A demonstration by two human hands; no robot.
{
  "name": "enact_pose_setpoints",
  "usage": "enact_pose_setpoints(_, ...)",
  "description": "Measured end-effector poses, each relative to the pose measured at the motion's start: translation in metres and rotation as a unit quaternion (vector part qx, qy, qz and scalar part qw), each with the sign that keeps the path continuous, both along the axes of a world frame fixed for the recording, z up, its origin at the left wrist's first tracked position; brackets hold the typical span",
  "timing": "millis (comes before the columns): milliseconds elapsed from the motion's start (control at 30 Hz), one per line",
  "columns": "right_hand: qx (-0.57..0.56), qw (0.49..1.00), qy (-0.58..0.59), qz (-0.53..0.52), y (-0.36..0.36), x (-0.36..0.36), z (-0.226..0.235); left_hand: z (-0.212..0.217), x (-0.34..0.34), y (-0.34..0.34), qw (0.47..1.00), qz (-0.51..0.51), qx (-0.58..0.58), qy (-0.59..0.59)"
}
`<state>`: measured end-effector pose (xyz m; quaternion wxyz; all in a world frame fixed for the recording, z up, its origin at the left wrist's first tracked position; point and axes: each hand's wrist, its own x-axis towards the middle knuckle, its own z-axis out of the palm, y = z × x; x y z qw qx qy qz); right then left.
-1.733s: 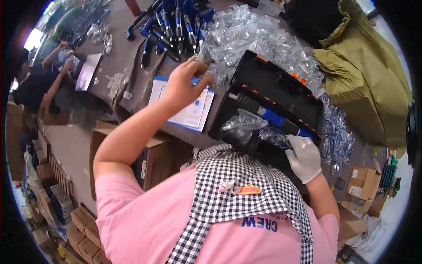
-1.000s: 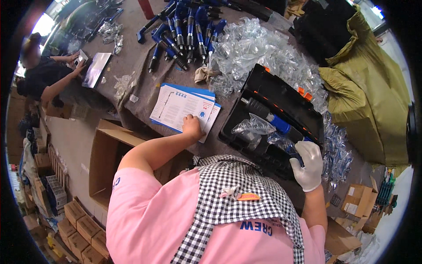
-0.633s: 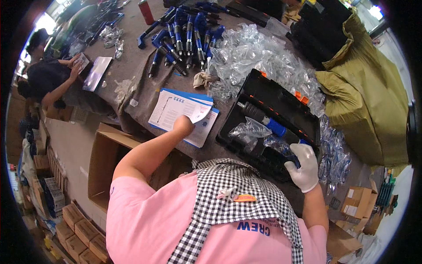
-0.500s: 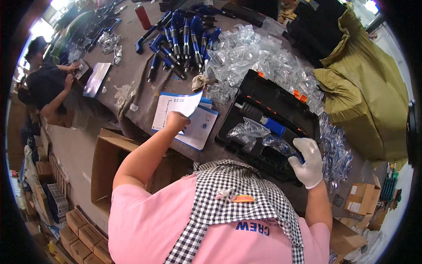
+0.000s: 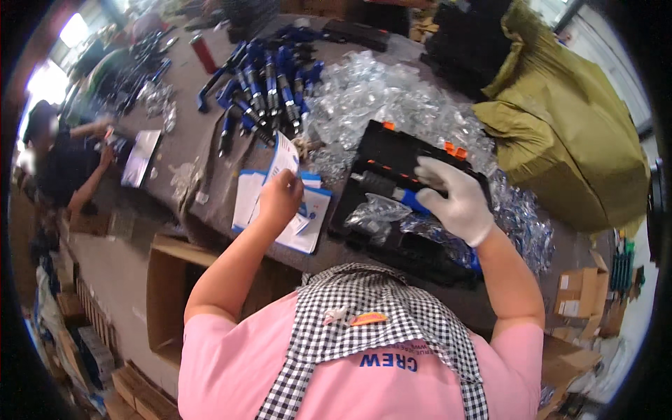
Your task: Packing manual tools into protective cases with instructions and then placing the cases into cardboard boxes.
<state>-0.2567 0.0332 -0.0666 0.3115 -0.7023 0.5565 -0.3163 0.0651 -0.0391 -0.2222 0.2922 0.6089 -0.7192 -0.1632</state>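
My bare left hand point(image 5: 282, 196) is closed on a printed leaflet point(image 5: 283, 155), which stands up from its fingers. Beneath it, white leaflets with blue edges point(image 5: 308, 241) lie spread on the table. My right hand point(image 5: 458, 203), in a white glove, hovers over an open black plastic case point(image 5: 381, 143) with its fingers stretched out and nothing visible in them. Inside the case lies a black and blue power tool point(image 5: 378, 184), partly hidden by the glove. Clear plastic bags of small parts point(image 5: 376, 215) rest beside the tool.
Many blue and black tools point(image 5: 269, 87) are heaped beyond the leaflets. Clear plastic bags point(image 5: 385, 91) pile up behind the case, with a large olive sack point(image 5: 560, 147) at right. A red can point(image 5: 203, 54) stands far left. Another person point(image 5: 66, 161) works at left.
My left hand has lifted a leaflet off the stack and upright. My right hand has left the case's near right corner and moved inward over the case. The view has shifted slightly.
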Motion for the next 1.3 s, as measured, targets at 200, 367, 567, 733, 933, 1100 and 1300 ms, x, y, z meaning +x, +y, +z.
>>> enact_pose_setpoints(200,0.249,0.895,-0.364,-0.064,-0.04,0.018,0.0,0.154,-0.107,0.019,0.893,-0.445,-0.066,-0.009)
enact_pose_setpoints(367,0.296,0.855,-0.377,-0.201,-0.039,-0.089,-0.038,0.198,-0.163,-0.005,0.796,-0.593,0.125,-0.02)
enact_pose_setpoints(567,0.376,0.902,-0.111,-0.178,-0.045,-0.159,-0.078,0.147,-0.177,-0.087,0.788,-0.547,0.283,-0.014)
enact_pose_setpoints(733,0.295,0.906,0.243,-0.184,-0.05,-0.152,-0.073,0.097,-0.191,-0.1,0.727,-0.638,0.25,-0.051)
enact_pose_setpoints(933,-0.134,0.838,0.507,-0.153,-0.011,-0.095,0.012,0.087,-0.19,-0.09,0.804,-0.582,0.087,-0.085)
enact_pose_setpoints(1100,-0.021,0.913,0.387,0.128,0.003,-0.062,0.018,0.108,-0.204,-0.119,0.834,-0.476,0.266,-0.079)
enact_pose_setpoints(1300,-0.065,0.942,0.317,0.092,0.004,-0.073,-0.009,0.052,-0.178,-0.204,0.949,-0.241,0.126,-0.16)
